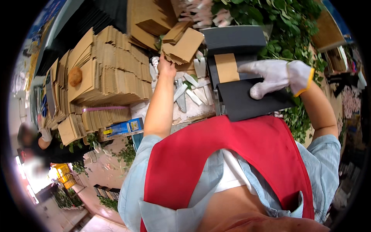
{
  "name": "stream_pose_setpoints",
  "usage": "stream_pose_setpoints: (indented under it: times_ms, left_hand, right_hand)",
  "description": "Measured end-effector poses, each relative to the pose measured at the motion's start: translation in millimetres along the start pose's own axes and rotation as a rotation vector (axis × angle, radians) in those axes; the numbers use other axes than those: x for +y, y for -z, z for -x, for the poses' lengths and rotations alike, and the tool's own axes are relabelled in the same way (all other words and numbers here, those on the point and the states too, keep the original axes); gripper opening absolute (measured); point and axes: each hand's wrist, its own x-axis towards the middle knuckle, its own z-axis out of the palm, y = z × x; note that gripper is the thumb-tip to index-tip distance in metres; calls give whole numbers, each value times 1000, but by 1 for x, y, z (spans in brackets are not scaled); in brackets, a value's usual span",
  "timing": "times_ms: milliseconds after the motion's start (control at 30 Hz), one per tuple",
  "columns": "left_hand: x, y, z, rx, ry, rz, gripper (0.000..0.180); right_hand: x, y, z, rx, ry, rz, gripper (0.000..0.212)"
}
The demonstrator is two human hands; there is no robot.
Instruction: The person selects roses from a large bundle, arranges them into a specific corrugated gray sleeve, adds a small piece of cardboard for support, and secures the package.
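My bare left hand (pixel 167 67) reaches forward to the near left corner of a loose pile of brown cardboard sheets (pixel 187 45). Its fingers close on the sheets' edge and are partly hidden there. On my right hand (pixel 271 77) is a white glove with a yellow cuff. That hand lies over a black sheet (pixel 251 103), fingers stretched out and thumb apart. Its fingertips reach the right edge of a small brown card (pixel 227 68), which lies flat on black material. Just beyond the card stands a thick black stack (pixel 235 40).
Tall stacks of brown cardboard (pixel 116 65) fill the left, with a brown round object (pixel 75 76) on top. White-and-grey strips (pixel 187 92) lie between my arms. A blue box (pixel 124 127) sits at the table edge. Leafy stems (pixel 286 34) crowd the right. Another person's gloved hand (pixel 46 135) shows far left.
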Motion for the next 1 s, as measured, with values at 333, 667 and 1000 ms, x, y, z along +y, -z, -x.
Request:
stream_pose_setpoints:
  times_ms: [333,667,1000]
  left_hand:
    - [-6,-29,129,-919,-434,-1241,16]
    - [-64,-35,111,-1289,-726,-1702,64]
    - [-64,-19,95,-1423,-784,-1737,62]
  right_hand:
    - [22,-76,-12,479,32,433,21]
    - [40,-2,-25,92,44,-73,43]
    - [48,79,-37,576,145,113,15]
